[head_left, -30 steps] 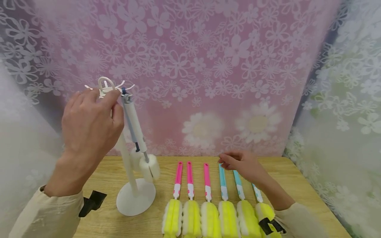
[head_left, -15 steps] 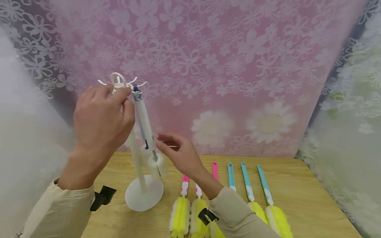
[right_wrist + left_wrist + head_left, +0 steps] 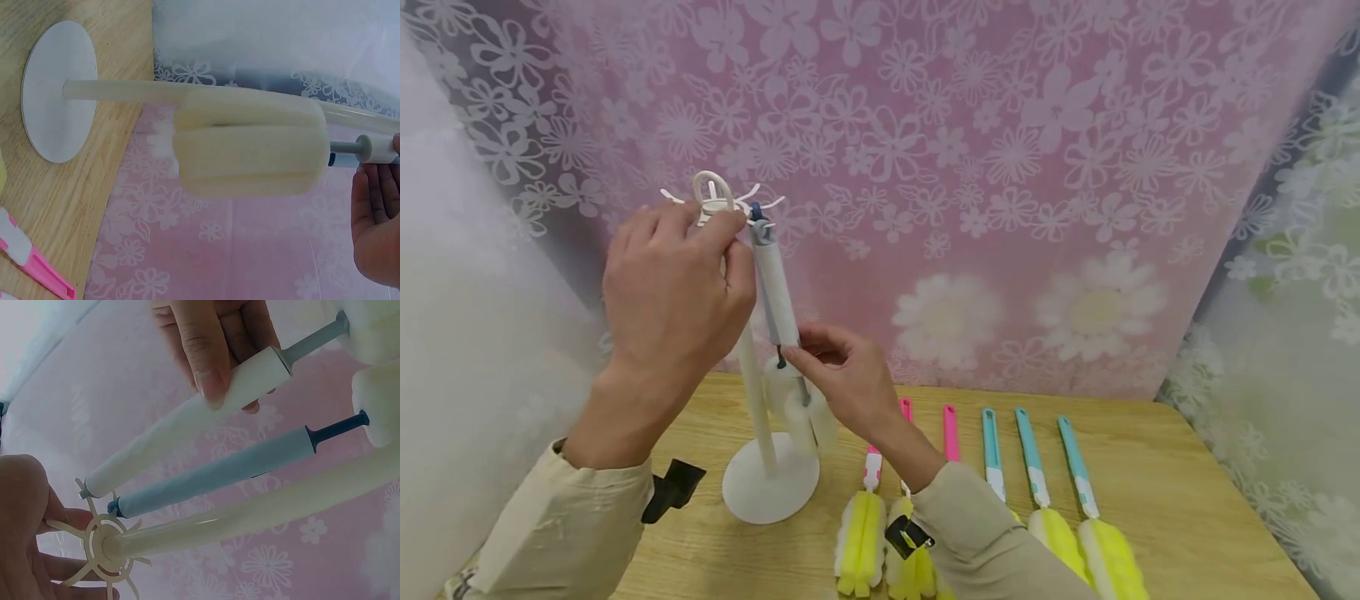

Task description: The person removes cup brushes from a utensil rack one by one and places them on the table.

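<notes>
My left hand (image 3: 673,292) grips the hooked ring at the top of a white hanging stand (image 3: 763,433), fingers among its hooks in the left wrist view. Two sponge brushes hang from neighbouring hooks. One has a white handle (image 3: 777,287), and my right hand (image 3: 853,383) pinches it near its lower end, thumb in front and fingers behind. The other, with a blue-grey handle (image 3: 219,476), hangs right beside it. A thick cream sponge head (image 3: 250,147) fills the middle of the right wrist view.
Several sponge brushes with yellow-and-white heads lie in a row on the wooden table (image 3: 1195,500). Pink handles (image 3: 951,429) are nearer the stand, teal handles (image 3: 1030,446) farther right. The right forearm covers part of the row. A floral curtain (image 3: 865,250) hangs behind.
My right hand has come left from above the teal handles to the hanging white-handled brush and now pinches it. My left hand stays on the stand's top while the head view shifts.
</notes>
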The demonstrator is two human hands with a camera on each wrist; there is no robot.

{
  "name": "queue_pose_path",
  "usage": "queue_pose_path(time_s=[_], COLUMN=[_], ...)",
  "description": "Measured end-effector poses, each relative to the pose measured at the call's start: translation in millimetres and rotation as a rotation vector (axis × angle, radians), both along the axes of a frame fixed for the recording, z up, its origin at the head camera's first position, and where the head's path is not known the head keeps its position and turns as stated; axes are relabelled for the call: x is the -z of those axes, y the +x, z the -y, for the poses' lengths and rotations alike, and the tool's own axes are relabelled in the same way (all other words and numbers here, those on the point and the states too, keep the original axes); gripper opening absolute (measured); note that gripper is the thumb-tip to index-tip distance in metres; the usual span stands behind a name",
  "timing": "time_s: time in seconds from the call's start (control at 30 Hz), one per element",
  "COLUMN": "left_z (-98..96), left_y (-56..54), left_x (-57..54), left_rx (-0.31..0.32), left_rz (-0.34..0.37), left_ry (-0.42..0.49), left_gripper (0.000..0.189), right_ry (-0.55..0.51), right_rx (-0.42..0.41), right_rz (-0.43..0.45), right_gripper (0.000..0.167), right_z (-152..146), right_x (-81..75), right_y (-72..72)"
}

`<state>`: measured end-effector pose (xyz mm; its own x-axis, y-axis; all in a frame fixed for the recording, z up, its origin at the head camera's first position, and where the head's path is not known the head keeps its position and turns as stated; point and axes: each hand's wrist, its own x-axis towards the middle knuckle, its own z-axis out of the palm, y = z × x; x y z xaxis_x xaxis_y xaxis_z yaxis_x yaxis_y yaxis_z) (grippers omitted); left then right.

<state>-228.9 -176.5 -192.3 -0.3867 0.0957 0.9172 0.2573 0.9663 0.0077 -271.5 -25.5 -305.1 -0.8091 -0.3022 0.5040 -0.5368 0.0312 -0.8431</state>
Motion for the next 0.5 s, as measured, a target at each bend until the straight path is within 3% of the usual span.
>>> queue_pose_path(time_s=[0.27, 0.5], left_z=[-6.3, -6.5], left_y=[1.2, 6.4], left_x=[-5.4, -9.0], left_rx=[0.005, -0.071], left_rz=[-0.019, 0.118], left_ry=[-0.031, -0.058], left_gripper=[0.038, 0.033], right_ry=[-0.024, -0.050], right_rx=[0.001, -0.003], right_rz=[-0.036, -0.077], right_gripper=[0.028, 0.026], right_z=[-13, -37], right_x=[-9.6, -21.9], right_y=[5.4, 13.3])
